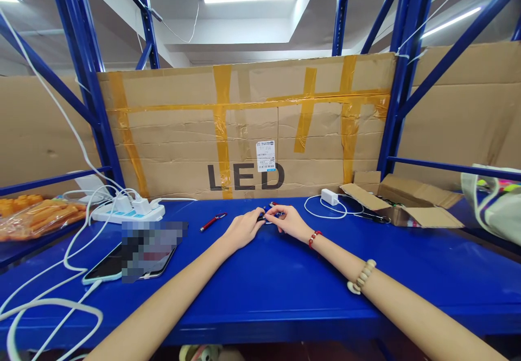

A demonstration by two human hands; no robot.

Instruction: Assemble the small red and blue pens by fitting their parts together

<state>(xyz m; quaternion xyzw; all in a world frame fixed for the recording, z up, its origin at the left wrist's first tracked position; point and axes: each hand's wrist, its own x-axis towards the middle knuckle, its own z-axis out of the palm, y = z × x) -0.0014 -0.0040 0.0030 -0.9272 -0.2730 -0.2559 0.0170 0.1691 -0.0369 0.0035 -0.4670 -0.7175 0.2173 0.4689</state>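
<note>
My left hand [243, 229] rests low over the blue shelf, its fingers bent together around small dark parts at their tips. Meeting it from the right, my right hand [290, 222] has its thumb and forefinger pinched close to the same spot. What the fingers grip is mostly hidden; only dark and blue bits show between the hands. A red pen [213, 222] lies on the shelf to the left of my left hand. Just behind the right fingers, small red and blue pieces [273, 206] are partly covered.
Phones [103, 263], one blurred over, and white cables lie left, near a white power strip [128, 211]. A white charger [329, 196] with its cord and an open cardboard box [423, 217] stand right. Taped cardboard [183, 138] closes off the back between blue posts [401, 84].
</note>
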